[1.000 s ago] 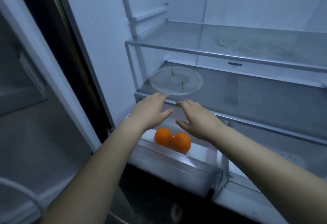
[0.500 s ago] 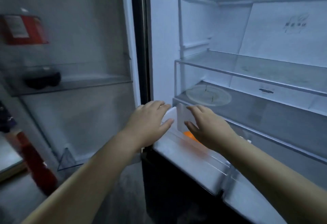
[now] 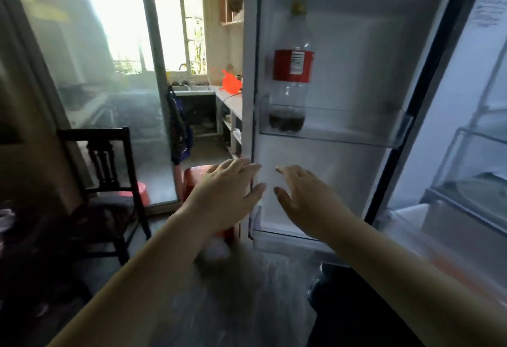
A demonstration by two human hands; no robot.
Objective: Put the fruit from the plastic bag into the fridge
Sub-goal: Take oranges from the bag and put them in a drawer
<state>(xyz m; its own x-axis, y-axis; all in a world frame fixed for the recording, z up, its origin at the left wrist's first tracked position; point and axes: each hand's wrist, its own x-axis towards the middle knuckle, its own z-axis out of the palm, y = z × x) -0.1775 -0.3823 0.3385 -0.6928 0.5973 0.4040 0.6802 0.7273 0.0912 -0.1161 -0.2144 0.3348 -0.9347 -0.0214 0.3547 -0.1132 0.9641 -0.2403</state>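
The open fridge door (image 3: 343, 77) fills the middle of the view, its inner side facing me. The fridge's inside (image 3: 466, 154) with glass shelves shows at the far right. My left hand (image 3: 222, 195) and my right hand (image 3: 304, 198) are both held out with straight fingers in front of the door's lower part, holding nothing. A red plastic stool (image 3: 192, 179) stands behind my left hand. A whitish blurred thing (image 3: 216, 250) lies below the stool; I cannot tell what it is. No fruit is in view.
A nearly empty bottle (image 3: 293, 72) with a red label stands in the door's shelf (image 3: 356, 132). A dark wooden chair (image 3: 109, 171) stands to the left. Beyond it a glass door (image 3: 123, 72) and a kitchen counter (image 3: 230, 99) with something orange-red on it.
My view has swung left from the fridge's drawer with two oranges to the open door and the room. The drawer went in. Both hands have pulled back from it, still empty.
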